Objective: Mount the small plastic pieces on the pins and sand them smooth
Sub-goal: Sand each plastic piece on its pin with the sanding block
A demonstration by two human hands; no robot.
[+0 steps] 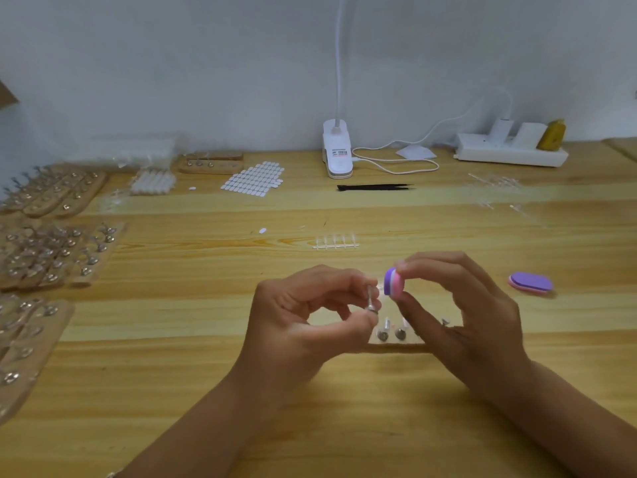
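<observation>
- The left hand [310,305] pinches a metal pin [370,300] between thumb and fingertips, and the small plastic piece [380,287] on its top is barely visible.
- The right hand [458,305] clamps a purple-and-pink sanding block [394,283] against that tip.
- Light, short strokes with the pin held steady should work best.
- More pins stand in a wooden holder [396,346] just below.

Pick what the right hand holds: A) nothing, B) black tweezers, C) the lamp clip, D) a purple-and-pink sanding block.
D: the right hand pinches the purple-and-pink sanding block beside the metal pin that the left hand holds.
</observation>
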